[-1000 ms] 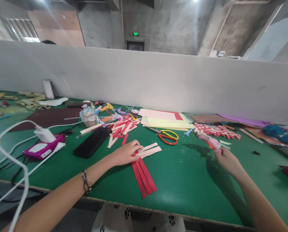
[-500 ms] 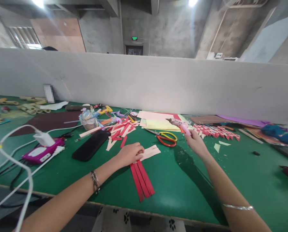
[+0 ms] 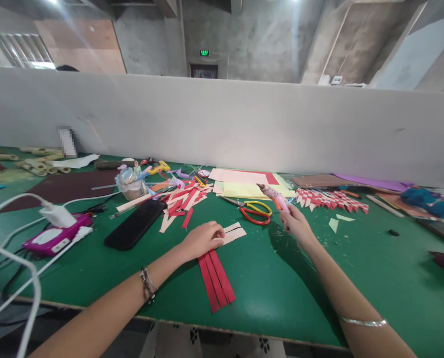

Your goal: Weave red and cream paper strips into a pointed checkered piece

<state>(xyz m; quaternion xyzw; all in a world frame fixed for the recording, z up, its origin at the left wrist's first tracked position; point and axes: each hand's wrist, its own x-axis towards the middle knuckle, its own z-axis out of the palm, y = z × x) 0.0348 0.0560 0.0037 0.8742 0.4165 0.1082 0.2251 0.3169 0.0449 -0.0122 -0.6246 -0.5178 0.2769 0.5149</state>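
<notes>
My right hand (image 3: pixel 295 223) is wrapped round a pink hot glue gun (image 3: pixel 276 196), held above the table with its dark nozzle pointing left. My left hand (image 3: pixel 206 238) rests low over the paper, its fingers curled on the joint between two sets of strips. Red paper strips (image 3: pixel 217 281) run from under that hand towards the table's front edge. Pale pink strips (image 3: pixel 234 232) stick out to its right. The hand hides where the two colours meet. Between my hands, farther back, lie scissors (image 3: pixel 255 211) with one yellow and one red handle loop.
Loose red and pink strips (image 3: pixel 182 200) lie beside a black phone (image 3: pixel 135 226). A purple power strip (image 3: pixel 57 236) with white cables is at left. Behind are yellow paper sheets (image 3: pixel 246 190), a red-and-white woven piece (image 3: pixel 329 199) and a grey partition (image 3: pixel 222 124).
The left fingers have shifted slightly right over the pale strips. The glue gun stays in my right hand, now tilted a little more nose-up. The view has moved slightly.
</notes>
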